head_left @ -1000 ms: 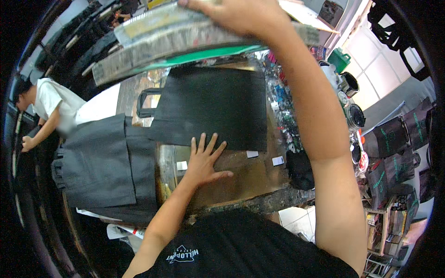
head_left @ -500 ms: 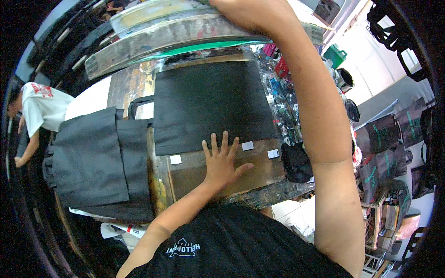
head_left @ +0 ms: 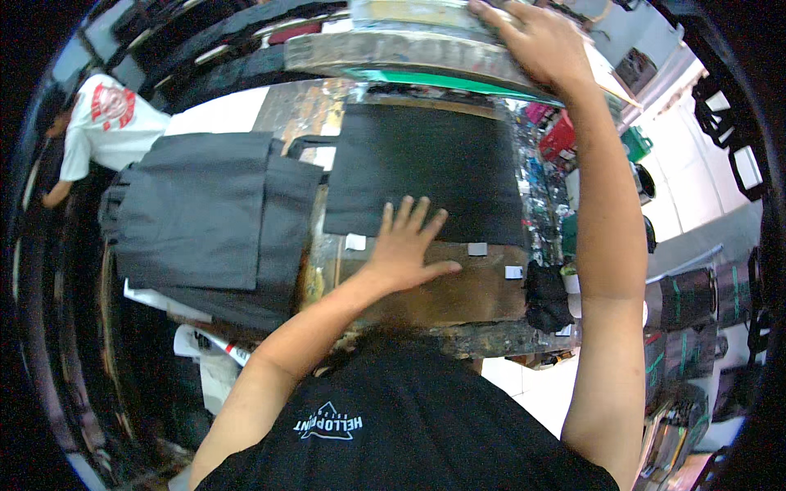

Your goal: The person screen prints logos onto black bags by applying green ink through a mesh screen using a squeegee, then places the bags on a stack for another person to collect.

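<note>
A black fabric bag (head_left: 430, 164) lies flat on a brown board (head_left: 442, 299) in front of me. My left hand (head_left: 407, 245) rests palm down across its near edge, fingers spread, thumb out to the right over the board. Small white tabs (head_left: 477, 249) sit along that near edge. Beyond the bag, a screen printing frame (head_left: 393, 56) stands raised, with a green strip (head_left: 442, 86) under its wooden side. My right hand (head_left: 547, 45) grips the frame's right part, its fingertips partly cut off by the top of the view.
To the left lies a pile of black bags (head_left: 192, 213). A person in a white shirt (head_left: 115, 114) bends at the far left. On the right are a paint-stained strip (head_left: 536, 184), a crumpled black cloth (head_left: 547, 295), a green container (head_left: 636, 144) and dark printed bags (head_left: 688, 299).
My view has shifted, so the bag and frame appear farther right. My left hand stays spread at the bag's near edge; my right hand stays at the raised frame and now shows more fully.
</note>
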The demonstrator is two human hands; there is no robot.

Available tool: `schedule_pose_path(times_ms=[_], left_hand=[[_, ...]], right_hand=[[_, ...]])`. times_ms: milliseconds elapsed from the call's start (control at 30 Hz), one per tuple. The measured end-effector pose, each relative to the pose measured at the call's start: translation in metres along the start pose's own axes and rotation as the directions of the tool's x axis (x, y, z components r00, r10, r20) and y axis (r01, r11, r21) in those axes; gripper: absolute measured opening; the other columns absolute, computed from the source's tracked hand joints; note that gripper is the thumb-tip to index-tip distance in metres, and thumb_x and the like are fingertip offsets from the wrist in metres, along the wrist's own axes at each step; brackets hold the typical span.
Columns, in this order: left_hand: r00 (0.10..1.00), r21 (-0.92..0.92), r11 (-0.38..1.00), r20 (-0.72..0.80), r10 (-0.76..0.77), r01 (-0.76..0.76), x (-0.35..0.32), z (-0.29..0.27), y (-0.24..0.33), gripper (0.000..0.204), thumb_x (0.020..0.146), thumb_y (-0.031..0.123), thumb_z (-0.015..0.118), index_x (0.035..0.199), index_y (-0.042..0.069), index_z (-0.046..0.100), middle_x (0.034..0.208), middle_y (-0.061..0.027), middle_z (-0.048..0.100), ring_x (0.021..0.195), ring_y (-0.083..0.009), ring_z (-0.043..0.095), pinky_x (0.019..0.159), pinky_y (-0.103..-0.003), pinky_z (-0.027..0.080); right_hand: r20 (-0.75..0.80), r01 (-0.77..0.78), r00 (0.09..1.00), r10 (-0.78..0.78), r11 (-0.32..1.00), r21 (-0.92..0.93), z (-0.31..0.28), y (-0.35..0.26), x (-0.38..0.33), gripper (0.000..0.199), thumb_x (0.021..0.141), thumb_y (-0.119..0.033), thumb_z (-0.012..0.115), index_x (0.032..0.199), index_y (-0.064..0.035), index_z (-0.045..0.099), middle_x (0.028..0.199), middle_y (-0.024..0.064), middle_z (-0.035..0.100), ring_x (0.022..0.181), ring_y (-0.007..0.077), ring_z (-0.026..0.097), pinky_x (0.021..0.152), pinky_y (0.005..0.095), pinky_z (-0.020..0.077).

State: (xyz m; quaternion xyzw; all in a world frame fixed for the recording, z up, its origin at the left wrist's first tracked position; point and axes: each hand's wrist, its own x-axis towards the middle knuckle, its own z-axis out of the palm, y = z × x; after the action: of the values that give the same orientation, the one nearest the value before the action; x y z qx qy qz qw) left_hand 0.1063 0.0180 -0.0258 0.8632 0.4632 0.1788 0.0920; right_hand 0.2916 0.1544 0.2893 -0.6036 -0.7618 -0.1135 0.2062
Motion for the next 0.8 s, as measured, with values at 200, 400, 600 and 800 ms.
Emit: schedule_pose_path(times_ms=[200, 400, 600, 800], left_hand=[[0.998, 0.092, 0.994, 0.023, -0.055, 0.053, -0.034, 0.060, 0.009, 0.105, 0.091, 0.087, 0.042, 0.166, 0.015, 0.035, 0.172, -0.0275, 0.021, 0.160, -0.0490, 0.012, 0.122, -0.075, 0.004], [0.899, -0.468, 0.866, -0.283, -0.334, 0.174, -0.001, -0.040, -0.003, 0.110, 0.081, 0.063, 0.083, 0.162, 0.003, 0.038, 0.145, -0.0250, 0.059, 0.128, -0.0395, 0.061, 0.110, -0.052, 0.047], [0.802, -0.921, 0.375, -0.304, -0.514, -0.108, 0.000, -0.159, -0.051, 0.104, 0.075, 0.020, 0.098, 0.156, -0.001, 0.037, 0.122, -0.0116, 0.070, 0.108, -0.0193, 0.068, 0.095, -0.032, 0.056], [0.706, -0.833, 0.548, -0.346, -0.618, 0.072, -0.058, -0.061, -0.052, 0.109, 0.063, 0.025, 0.104, 0.152, -0.005, 0.049, 0.127, -0.0137, 0.074, 0.113, -0.0236, 0.070, 0.101, -0.037, 0.054]], right_hand=[[-0.170, 0.165, 0.969, -0.180, 0.982, -0.096, 0.033, 0.035, 0.007, 0.069, 0.103, -0.068, 0.043, 0.121, -0.0096, 0.075, 0.110, 0.0274, 0.074, 0.109, 0.0446, 0.069, 0.099, 0.0524, 0.0504], [-0.160, 0.138, 0.976, -0.148, 0.988, -0.069, 0.033, 0.027, -0.017, 0.075, 0.098, -0.074, 0.046, 0.103, -0.0043, 0.075, 0.087, 0.0217, 0.074, 0.092, 0.0420, 0.072, 0.088, 0.0594, 0.0507], [-0.234, 0.242, 0.935, -0.266, 0.962, -0.127, 0.072, 0.015, -0.108, 0.059, 0.095, -0.064, 0.064, 0.092, -0.0048, 0.066, 0.087, 0.0166, 0.067, 0.088, 0.0364, 0.064, 0.084, 0.0499, 0.0425], [0.194, 0.241, 0.954, -0.230, 0.970, -0.032, 0.117, 0.021, -0.159, 0.059, 0.076, -0.040, 0.089, 0.118, -0.0100, 0.061, 0.102, 0.0113, 0.065, 0.107, 0.0337, 0.061, 0.090, 0.0481, 0.0408]])
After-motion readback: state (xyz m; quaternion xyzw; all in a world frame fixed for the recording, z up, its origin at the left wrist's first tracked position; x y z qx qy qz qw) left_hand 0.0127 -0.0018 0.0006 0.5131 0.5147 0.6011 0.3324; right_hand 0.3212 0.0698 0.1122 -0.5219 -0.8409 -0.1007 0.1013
